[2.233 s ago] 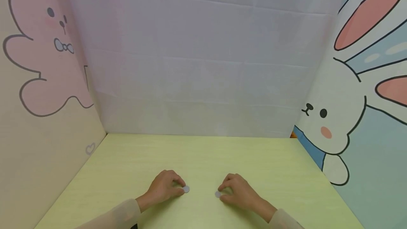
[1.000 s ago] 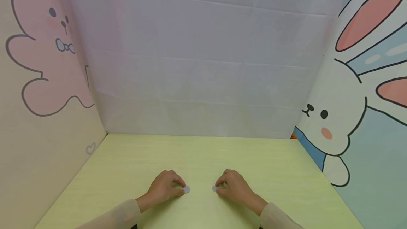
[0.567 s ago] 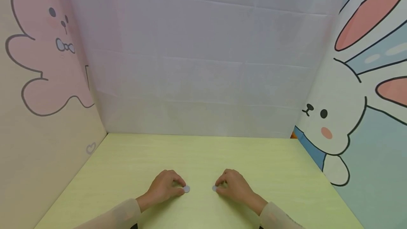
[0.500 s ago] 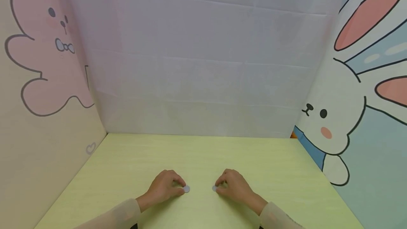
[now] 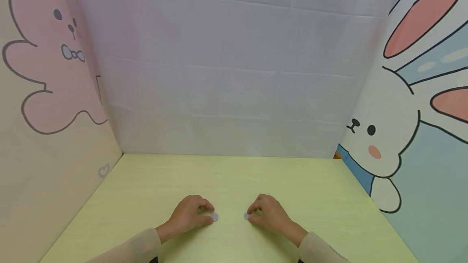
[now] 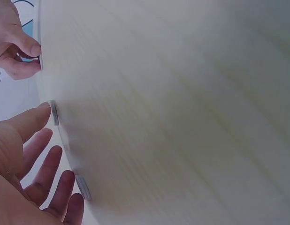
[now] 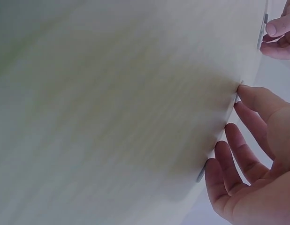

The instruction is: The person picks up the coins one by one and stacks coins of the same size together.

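Observation:
My left hand [image 5: 186, 216] rests low over the table, its thumb tip at a small round grey coin-like disc [image 5: 215, 216]. The index fingertip stands slightly off that disc, and in the left wrist view the fingers are spread. Another grey disc [image 6: 82, 187], layered like a short stack, lies by the outer fingers there; the hand hides it from the head camera. Facing it, my right hand [image 5: 270, 216] pinches a similar grey disc [image 5: 246, 216] between thumb and index finger. Beside its little finger shows one more thin grey disc [image 7: 201, 173] in the right wrist view.
A pale yellow-green table [image 5: 226, 182] carries both hands. Behind it hangs a creased whitish sheet [image 5: 234, 72]. A side panel with a pink animal [image 5: 62, 72] stands at left, one with a white rabbit [image 5: 387, 145] at right.
My right hand moved slightly left and away from me with its disc, then stayed still. Just now the left index finger has lifted a little off its disc.

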{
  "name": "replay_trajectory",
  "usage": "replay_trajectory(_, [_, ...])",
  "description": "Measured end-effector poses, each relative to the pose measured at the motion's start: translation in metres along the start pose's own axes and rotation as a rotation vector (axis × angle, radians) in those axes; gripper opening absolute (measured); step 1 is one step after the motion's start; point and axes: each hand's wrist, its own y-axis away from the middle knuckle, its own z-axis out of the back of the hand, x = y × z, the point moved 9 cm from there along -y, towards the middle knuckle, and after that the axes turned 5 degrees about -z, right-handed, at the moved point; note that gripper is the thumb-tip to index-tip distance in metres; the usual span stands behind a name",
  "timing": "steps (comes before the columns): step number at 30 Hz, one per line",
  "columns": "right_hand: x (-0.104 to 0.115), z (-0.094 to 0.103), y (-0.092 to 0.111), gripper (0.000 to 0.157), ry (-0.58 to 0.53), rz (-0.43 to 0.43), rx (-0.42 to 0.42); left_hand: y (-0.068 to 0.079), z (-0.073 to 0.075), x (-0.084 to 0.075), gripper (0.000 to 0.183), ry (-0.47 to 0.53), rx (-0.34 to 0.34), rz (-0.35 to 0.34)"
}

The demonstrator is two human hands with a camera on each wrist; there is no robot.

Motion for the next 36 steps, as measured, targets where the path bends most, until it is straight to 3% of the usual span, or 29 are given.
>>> replay_trajectory(7, [0.0,0.0,0.0,0.01,-0.014,-0.002,0.001,-0.007,-0.003,-0.017,0.025,0.025,-0.013,-0.051])
replay_trajectory(12, [-0.001,-0.001,0.0,0.013,-0.035,-0.021,0.014,-0.017,-0.014,-0.03,0.028,0.045,0.0,-0.054])
replay_trajectory(22, [-0.001,-0.001,-0.001,0.013,-0.042,-0.019,0.013,-0.032,-0.039,-0.055,0.028,-0.034,0.017,-0.079])
replay_trajectory(30, [0.001,0.0,0.0,0.012,-0.036,-0.02,0.011,-0.038,-0.049,-0.068,0.025,-0.072,-0.007,-0.106])
replay_trajectory(36, [0.003,0.001,0.0,0.013,-0.03,-0.001,0.001,-0.039,-0.054,-0.072,0.022,-0.103,-0.033,-0.077])
